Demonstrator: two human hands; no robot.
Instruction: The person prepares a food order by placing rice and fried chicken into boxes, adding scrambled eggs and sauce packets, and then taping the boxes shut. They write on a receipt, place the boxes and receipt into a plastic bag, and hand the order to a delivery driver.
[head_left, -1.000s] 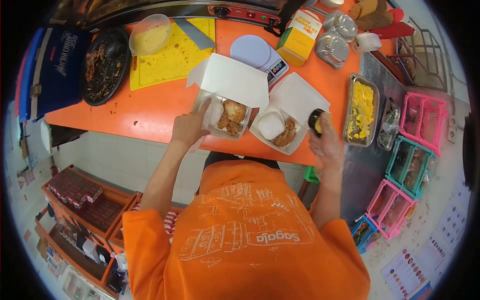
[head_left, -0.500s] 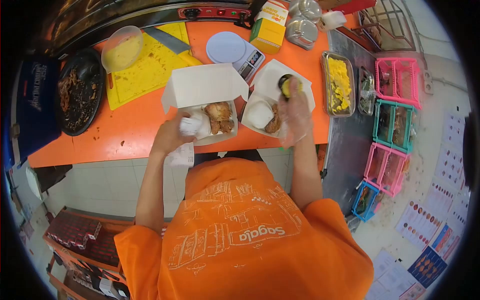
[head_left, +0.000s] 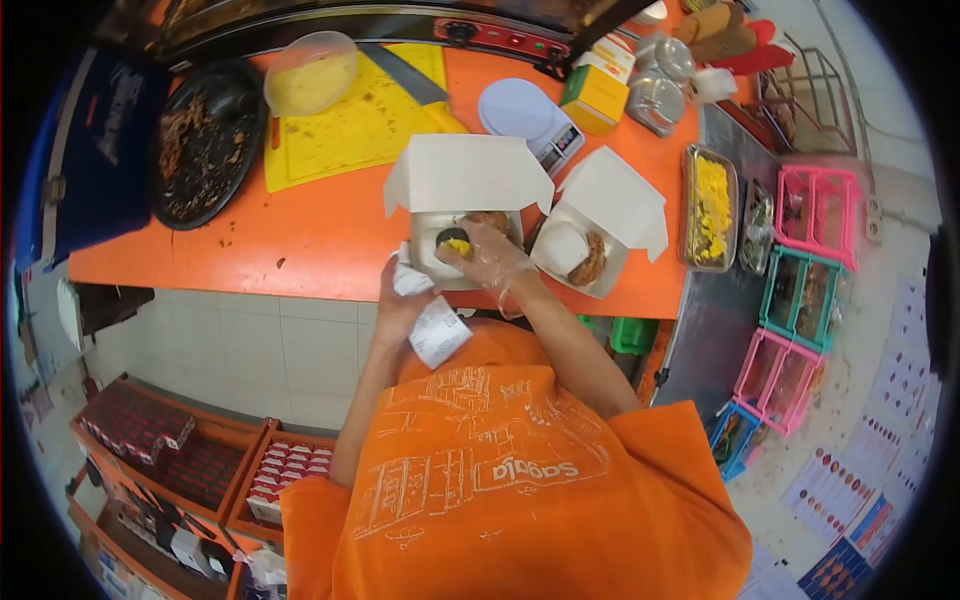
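Note:
My right hand (head_left: pixel 497 265), in a clear plastic glove, reaches into the left open white box (head_left: pixel 467 172). Its fingers grip a small dark sauce cup (head_left: pixel 455 243) with yellow in it. A piece of browned chicken (head_left: pixel 492 221) lies behind those fingers, partly covered by them. At the box's front left corner, my left hand (head_left: pixel 396 312) is closed on a printed paper receipt (head_left: pixel 440 331), which hangs toward my shirt. To the right, a second open white box (head_left: pixel 622 203) holds a white mound of rice (head_left: pixel 561 249) and chicken (head_left: pixel 589 262).
Behind the boxes stand a kitchen scale (head_left: pixel 520 112) and a yellow cutting board (head_left: pixel 340 145) with a knife (head_left: pixel 402 75). A black pan (head_left: pixel 205 145) is at the left. A clear tray of yellow food (head_left: pixel 711 210) and colored baskets (head_left: pixel 818 215) line the right.
My right hand has carried the sauce cup from above the right box leftward into the left box. My left hand has lowered slightly with the receipt. The camera view has shifted.

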